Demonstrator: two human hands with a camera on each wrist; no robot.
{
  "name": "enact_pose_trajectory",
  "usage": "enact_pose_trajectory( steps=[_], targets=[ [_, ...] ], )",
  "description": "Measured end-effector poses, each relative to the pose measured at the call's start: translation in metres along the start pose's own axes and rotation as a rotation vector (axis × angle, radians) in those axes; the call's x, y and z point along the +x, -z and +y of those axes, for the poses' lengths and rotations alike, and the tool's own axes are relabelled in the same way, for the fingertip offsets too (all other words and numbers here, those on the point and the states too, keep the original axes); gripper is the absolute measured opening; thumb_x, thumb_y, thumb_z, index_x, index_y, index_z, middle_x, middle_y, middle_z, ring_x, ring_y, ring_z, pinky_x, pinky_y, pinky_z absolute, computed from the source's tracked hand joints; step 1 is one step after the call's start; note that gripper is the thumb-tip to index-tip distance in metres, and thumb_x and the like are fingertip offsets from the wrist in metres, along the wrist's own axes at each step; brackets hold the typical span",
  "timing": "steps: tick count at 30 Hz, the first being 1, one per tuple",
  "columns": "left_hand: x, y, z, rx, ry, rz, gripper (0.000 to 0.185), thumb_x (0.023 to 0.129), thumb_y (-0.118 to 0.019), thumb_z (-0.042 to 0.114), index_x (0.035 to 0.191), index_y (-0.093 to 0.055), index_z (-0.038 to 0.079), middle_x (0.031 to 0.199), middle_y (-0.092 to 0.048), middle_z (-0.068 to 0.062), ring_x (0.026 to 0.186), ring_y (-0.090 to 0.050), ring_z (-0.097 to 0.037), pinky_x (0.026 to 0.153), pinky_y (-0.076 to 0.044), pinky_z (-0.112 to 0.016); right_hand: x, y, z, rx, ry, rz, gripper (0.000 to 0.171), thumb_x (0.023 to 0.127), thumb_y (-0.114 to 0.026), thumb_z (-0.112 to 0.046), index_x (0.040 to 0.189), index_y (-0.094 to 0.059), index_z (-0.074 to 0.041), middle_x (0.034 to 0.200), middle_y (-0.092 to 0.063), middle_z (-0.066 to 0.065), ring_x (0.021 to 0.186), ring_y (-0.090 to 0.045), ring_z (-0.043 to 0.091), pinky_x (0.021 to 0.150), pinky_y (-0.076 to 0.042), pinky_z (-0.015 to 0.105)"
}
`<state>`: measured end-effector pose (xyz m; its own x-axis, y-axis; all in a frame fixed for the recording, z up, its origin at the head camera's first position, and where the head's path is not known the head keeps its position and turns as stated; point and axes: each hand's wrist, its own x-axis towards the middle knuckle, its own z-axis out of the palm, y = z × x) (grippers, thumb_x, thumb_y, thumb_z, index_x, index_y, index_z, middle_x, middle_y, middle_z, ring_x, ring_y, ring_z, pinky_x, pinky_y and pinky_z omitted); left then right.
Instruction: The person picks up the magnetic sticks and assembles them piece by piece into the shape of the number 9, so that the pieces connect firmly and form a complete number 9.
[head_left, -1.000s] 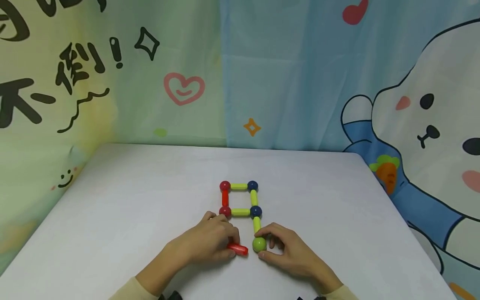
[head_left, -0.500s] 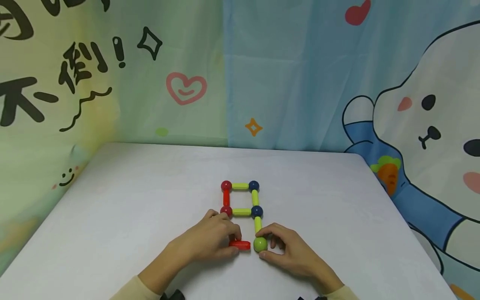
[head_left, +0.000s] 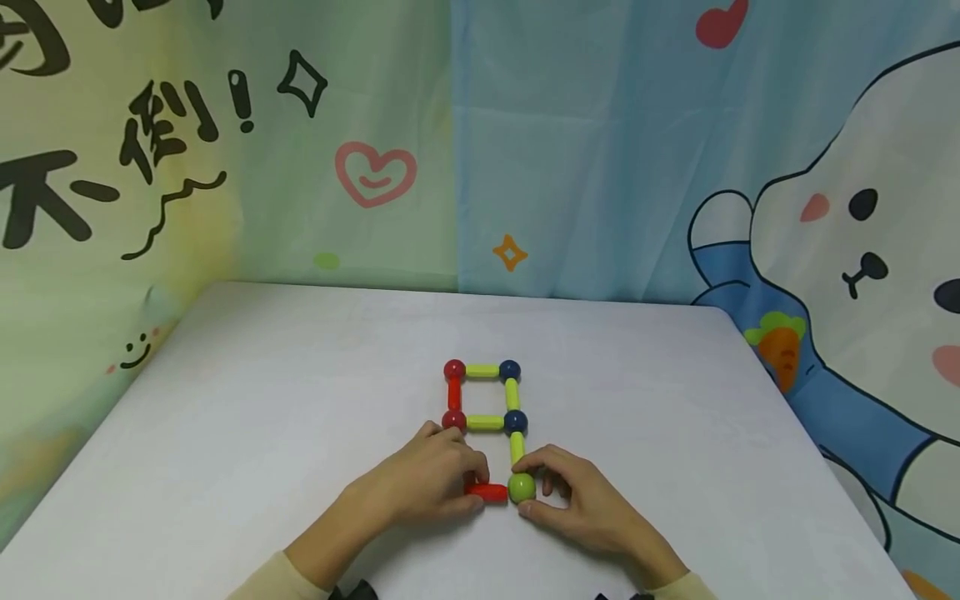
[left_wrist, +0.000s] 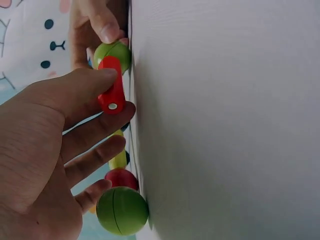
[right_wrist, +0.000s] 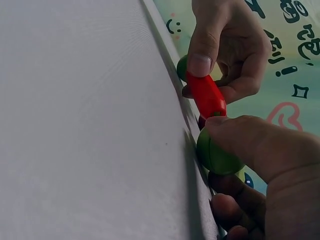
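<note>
My left hand pinches a short red rod between thumb and index finger. One end of that rod is right at a light green ball, which my right hand holds between thumb and fingers. From this ball a yellow-green rod runs up to a dark blue ball, the lower right corner of a square of rods and balls. A second green ball shows by the left little finger in the left wrist view; the left hand hides it in the head view.
The square's other corners are a red ball, a blue ball and another red ball just beyond the left hand. All lie on a white table. A printed curtain hangs behind the table.
My left hand has moved slightly right, bringing the red rod from a tilt to level and its end up to the light green ball. The right hand keeps its hold on the ball.
</note>
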<state>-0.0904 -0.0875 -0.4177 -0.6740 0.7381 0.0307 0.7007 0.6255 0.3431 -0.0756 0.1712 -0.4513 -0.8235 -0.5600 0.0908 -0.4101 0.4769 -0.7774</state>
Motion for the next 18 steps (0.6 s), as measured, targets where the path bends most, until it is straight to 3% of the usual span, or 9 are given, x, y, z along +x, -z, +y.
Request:
enact_pose_trajectory(
  steps=[6, 14, 18],
  targets=[
    [0.004, 0.000, 0.003, 0.004, 0.014, -0.016, 0.021, 0.080, -0.072, 0.042, 0.095, -0.067, 0.028, 0.073, -0.054, 0.023, 0.084, -0.045, -0.004, 0.078, -0.033, -0.031, 0.000, 0.000, -0.002, 0.000, -0.025, 0.014, 0.037, 0.081, -0.074, -0.034, 0.115, -0.059, -0.028, 0.097, -0.057, -0.012, 0.079, -0.053, 0.015, 0.065, -0.045, 0.025],
    [0.003, 0.000, 0.001, -0.003, 0.033, -0.020, 0.023, 0.079, -0.074, 0.039, 0.098, -0.068, 0.028, 0.078, -0.057, 0.022, 0.084, -0.046, -0.004, 0.081, -0.034, -0.032, 0.001, 0.000, -0.021, 0.020, -0.001, 0.039, 0.035, 0.080, -0.075, -0.017, 0.112, -0.061, -0.017, 0.096, -0.059, -0.004, 0.078, -0.054, 0.024, 0.065, -0.045, 0.028],
    [0.002, 0.000, 0.000, -0.006, 0.031, -0.015, 0.022, 0.080, -0.074, 0.039, 0.099, -0.068, 0.028, 0.080, -0.058, 0.022, 0.086, -0.046, -0.004, 0.083, -0.035, -0.033, 0.002, -0.001, -0.021, 0.003, -0.010, 0.038, 0.034, 0.080, -0.076, -0.022, 0.111, -0.061, -0.018, 0.096, -0.058, -0.006, 0.078, -0.053, 0.022, 0.066, -0.045, 0.027]
  ],
)
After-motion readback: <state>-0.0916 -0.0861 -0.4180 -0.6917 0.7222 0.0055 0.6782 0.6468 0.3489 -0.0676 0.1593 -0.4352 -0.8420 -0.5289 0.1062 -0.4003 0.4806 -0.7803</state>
